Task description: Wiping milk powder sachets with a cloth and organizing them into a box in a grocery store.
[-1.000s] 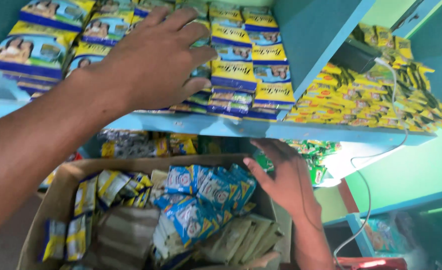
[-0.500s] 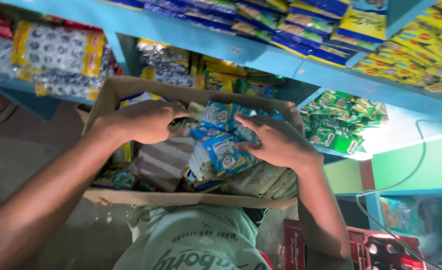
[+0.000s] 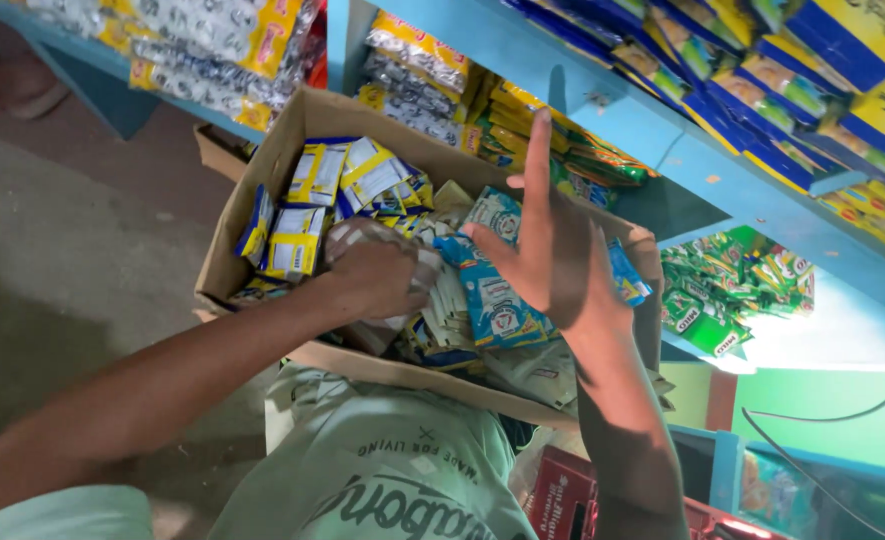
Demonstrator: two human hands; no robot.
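A cardboard box point(image 3: 262, 190) rests on my lap, packed with yellow-and-blue packets point(image 3: 302, 210) on its left side and light blue sachets point(image 3: 497, 300) in the middle. My left hand point(image 3: 377, 275) reaches into the box and is closed around a clear plastic-wrapped bundle point(image 3: 362, 240). My right hand point(image 3: 552, 255) hovers over the blue sachets with fingers spread and the index finger pointing up, holding nothing.
Light blue shelves point(image 3: 662, 140) run above the box, stacked with blue-and-yellow packets point(image 3: 792, 70), yellow packs point(image 3: 432, 60) and green sachets point(image 3: 732, 290). A grey floor point(image 3: 52, 250) lies to the left. A red carton point(image 3: 552, 495) stands by my right forearm.
My view has tilted down from the shelf to the box. My left hand came off the shelf packets into the box and closed on a bundle; my right hand lifted and spread open.
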